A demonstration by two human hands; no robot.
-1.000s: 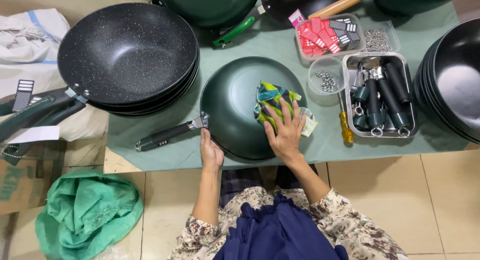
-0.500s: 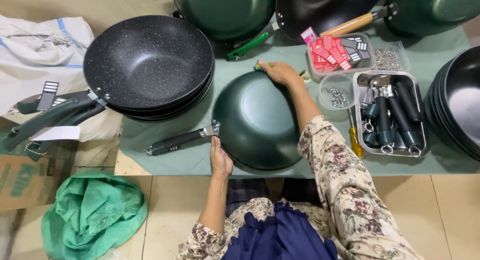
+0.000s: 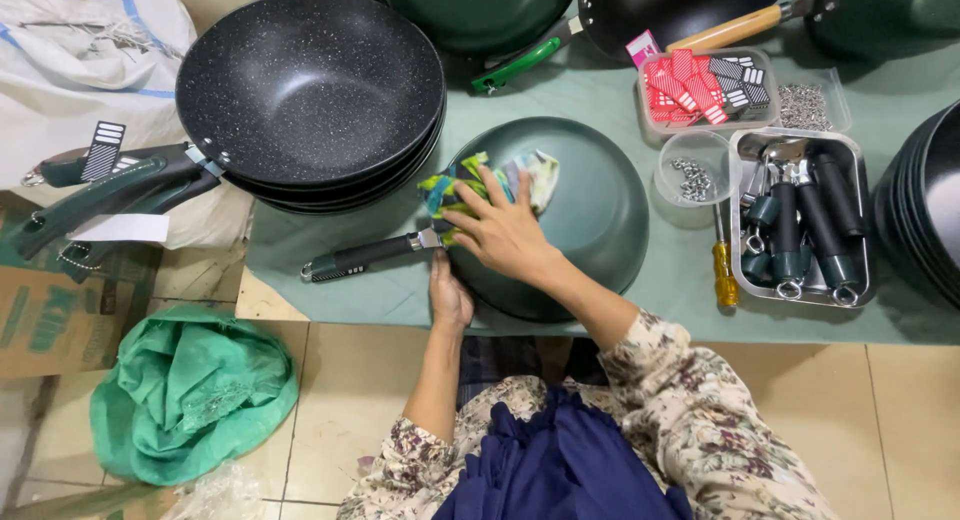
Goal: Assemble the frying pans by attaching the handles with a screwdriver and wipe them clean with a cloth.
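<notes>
1. I see the bench (image 3: 640, 325), under a pale green cover, running across the upper part of the view, with tiled floor below its near edge.
2. At the bench's left end sits a stack of black speckled woks (image 3: 310, 85), their dark handles jutting out past the left edge.
3. Near the middle of the near edge lies the dark green wok (image 3: 585, 210), bottom up as far as I can tell, its black handle (image 3: 365, 257) pointing left along the bench.
4. A green bag (image 3: 190, 395) slumps on the floor left of the person's knees.
5. Toward the right end stands a metal tray (image 3: 740, 145) of dark handles, with a flat clear box of red and grey tags (image 3: 700, 80) behind it near the far edge.
6. My right hand (image 3: 505, 230) lies flat on the green wok, fingers spread, pressing a green, yellow and white cloth (image 3: 480, 180) against its left side; the grip is apart, resting on the cloth rather than clamped.
7. My left hand (image 3: 450, 295) is curled over the wok's near-left rim just below where the handle joins, its grip clamped on the rim.
8. A small clear cup of screws (image 3: 692, 172) sits just right of the wok.
9. A yellow-handled screwdriver (image 3: 724, 265) lies beside the tray, pointing away from the near edge.
</notes>
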